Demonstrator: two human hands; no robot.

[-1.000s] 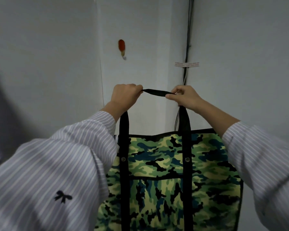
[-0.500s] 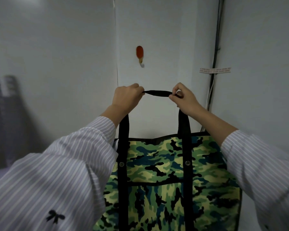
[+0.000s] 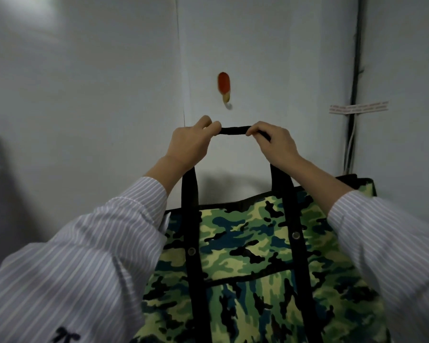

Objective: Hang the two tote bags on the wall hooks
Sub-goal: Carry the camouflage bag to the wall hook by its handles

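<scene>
Both hands are up at the white wall (image 3: 84, 95). Left hand (image 3: 191, 144) and right hand (image 3: 275, 144) each pinch the black webbing handle (image 3: 233, 130) of the green camouflage fabric tote bag (image 3: 245, 256). Fingers are curled round it, with a short span pulled taut between them. The bag hangs from the hands in front of the wall, not on anything yet. The small red-orange oval wall hook (image 3: 224, 89) sits just above the span's left end, with strap and hook apart.

Risks, my read:
- The hook prong is small and blurred, so I can't tell how far it sticks out. The strap may ride over the tip and slip off on release.
- The hook looks adhesive-backed (a guess). Dropping the bag's weight on it suddenly could peel it off.
- I can't tell if the back handle is in the pinch too. With one loop hung, the bag tilts open.
- A dark cable run (image 3: 356, 70) with a taped label (image 3: 358, 108) is on the right. The bag's corner is near it and could snag.

The second tote is not in view.
</scene>
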